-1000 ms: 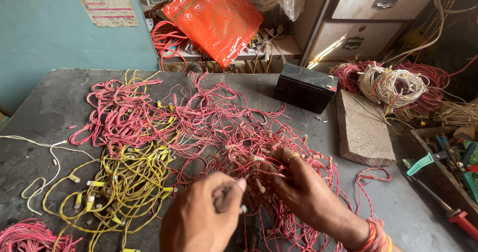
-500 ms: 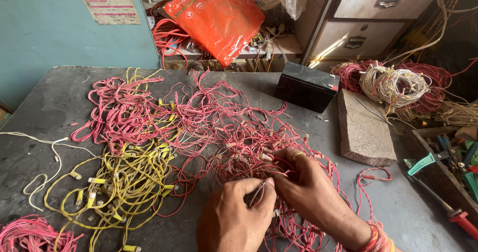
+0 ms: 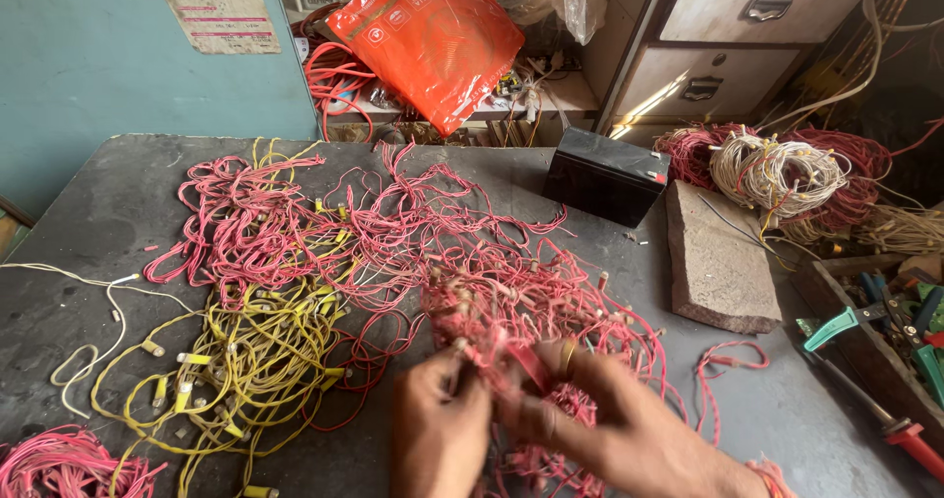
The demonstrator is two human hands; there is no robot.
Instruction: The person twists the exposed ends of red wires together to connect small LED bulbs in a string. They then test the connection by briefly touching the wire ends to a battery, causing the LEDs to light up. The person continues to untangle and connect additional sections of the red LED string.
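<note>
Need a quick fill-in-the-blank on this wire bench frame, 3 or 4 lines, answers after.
1. Both hands, the left hand and the right hand, work in a tangle of ____ wires.
2. The pile of wires left of the hands is ____.
3. The black box stands just left of a flat ____.
4. A ring shows on a finger of the ____ hand.

Missing words: pink; yellow; brick; right

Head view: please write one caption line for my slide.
Left hand and right hand pinch thin pink wires on a dark grey worktable, beside tangled yellow wires.
</note>
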